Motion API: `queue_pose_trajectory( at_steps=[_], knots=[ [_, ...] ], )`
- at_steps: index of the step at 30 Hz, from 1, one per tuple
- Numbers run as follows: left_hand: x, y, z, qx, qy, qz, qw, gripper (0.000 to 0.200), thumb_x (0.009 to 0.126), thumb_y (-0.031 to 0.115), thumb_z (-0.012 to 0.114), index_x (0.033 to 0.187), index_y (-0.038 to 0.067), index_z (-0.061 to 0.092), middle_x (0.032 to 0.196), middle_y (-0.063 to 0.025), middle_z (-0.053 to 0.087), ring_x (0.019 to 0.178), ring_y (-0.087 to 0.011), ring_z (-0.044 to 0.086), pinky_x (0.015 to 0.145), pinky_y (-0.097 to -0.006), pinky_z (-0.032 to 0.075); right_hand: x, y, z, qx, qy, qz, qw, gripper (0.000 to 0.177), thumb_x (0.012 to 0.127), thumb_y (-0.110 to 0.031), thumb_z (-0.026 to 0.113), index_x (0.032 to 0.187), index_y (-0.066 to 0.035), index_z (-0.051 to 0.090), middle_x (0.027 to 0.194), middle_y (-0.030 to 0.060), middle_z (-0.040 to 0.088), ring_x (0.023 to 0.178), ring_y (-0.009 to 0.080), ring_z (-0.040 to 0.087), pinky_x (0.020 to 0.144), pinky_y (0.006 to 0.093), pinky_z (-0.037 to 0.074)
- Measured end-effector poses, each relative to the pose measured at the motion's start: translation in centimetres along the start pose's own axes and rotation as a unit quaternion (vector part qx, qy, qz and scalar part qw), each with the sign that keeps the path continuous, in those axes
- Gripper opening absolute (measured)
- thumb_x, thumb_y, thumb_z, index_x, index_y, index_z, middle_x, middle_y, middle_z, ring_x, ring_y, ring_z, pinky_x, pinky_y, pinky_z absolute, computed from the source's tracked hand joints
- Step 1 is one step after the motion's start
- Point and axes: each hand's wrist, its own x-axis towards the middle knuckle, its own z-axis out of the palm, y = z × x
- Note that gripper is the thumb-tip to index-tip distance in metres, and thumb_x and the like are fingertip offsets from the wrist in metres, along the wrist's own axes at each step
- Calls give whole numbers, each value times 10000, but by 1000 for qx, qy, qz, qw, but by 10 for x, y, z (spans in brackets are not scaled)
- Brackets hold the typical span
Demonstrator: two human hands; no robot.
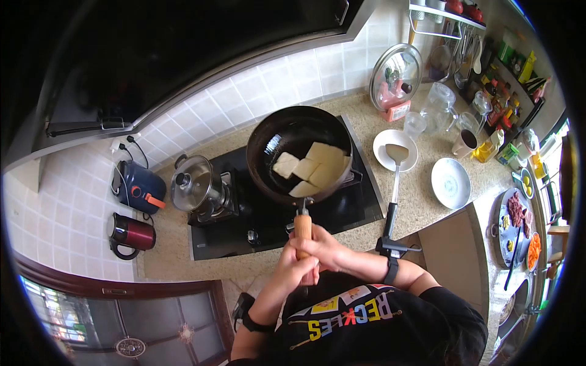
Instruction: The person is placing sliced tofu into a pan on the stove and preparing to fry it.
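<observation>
A dark wok [268,177] sits over the right burner of the black stove, its wooden handle [303,224] pointing toward me. Several pale, flat slabs that look like tofu [326,168] lie inside, mostly bunched on the right side. Both of my hands are closed around the handle. My left hand [294,267] is lower, close to my body, while my right hand [323,247] wraps it from the right. To the right, a spatula [395,180] rests with its blade in a white bowl [379,141] and its black grip near my right forearm.
A lidded steel pot [196,186] stands on the left burner of the stove [232,241]. Further left are a red kettle [135,233] and a dark blue appliance [139,183]. A pale bowl [450,183], a glass pitcher [436,113] and a cutting board [505,244] with meat are right.
</observation>
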Motion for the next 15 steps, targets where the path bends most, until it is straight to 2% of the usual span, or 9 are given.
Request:
queue_pose_trajectory(
  at_steps=[1, 3, 4, 7, 8, 11, 15],
  knots=[
    [7, 4, 0, -9, 23, -10, 1000, 419, 767, 49, 517, 1142, 31, 331, 689, -82, 512, 511, -150, 546, 439, -279, 491, 10, 2, -5, 4, 1, -20, 1000, 464, 811, -302, 636, 1046, 55, 455, 816, 107, 576, 644, 141, 581, 508, 256, 503],
    [28, 11, -4, -3, 5, 3, 1000, 420, 760, 52, 518, 1137, 34, 332, 686, -84, 515, 511, -154, 548, 439, -273, 487, 28, -4, -17, -15, -1, -14, 1000, 459, 809, -298, 633, 1038, 58, 457, 803, 115, 576, 565, 144, 577, 429, 251, 500],
    [35, 12, 0, -14, 24, 27, 999, 385, 765, 60, 515, 1114, 33, 355, 674, -81, 523, 513, -150, 550, 438, -272, 481, 32, -6, -20, -6, 20, -7, 1000, 452, 805, -296, 633, 1026, 58, 460, 784, 118, 572, 500, 146, 563, 374, 243, 486],
    [44, 7, 0, -1, -26, 19, 999, 363, 768, 63, 511, 1102, 29, 374, 673, -74, 528, 519, -143, 550, 444, -266, 479, 28, -9, -26, -13, 60, -25, 998, 405, 798, -260, 634, 1016, 42, 475, 818, 100, 562, 670, 149, 580, 559, 263, 511],
    [43, 1, 1, -5, -28, 19, 999, 336, 773, 64, 513, 1082, 20, 389, 672, -70, 534, 516, -135, 549, 455, -263, 481, 21, -10, -26, -15, 57, -17, 998, 394, 798, -240, 626, 1032, 35, 467, 846, 105, 564, 724, 160, 581, 663, 279, 505],
    [23, 1, 8, 0, -54, -43, 998, 323, 788, 61, 508, 1081, 19, 381, 670, -67, 526, 522, -135, 546, 460, -260, 476, -6, -13, -18, -22, 59, -5, 998, 407, 796, -234, 633, 1046, 34, 458, 864, 98, 555, 747, 158, 579, 685, 278, 502],
    [-15, 6, 8, 17, -49, -49, 997, 307, 812, 63, 497, 1088, 25, 368, 678, -54, 504, 544, -127, 537, 469, -262, 474, -27, 3, 5, 15, 36, -19, 999, 397, 823, -234, 650, 1046, 25, 448, 867, 89, 565, 787, 139, 575, 696, 266, 494]
  ],
)
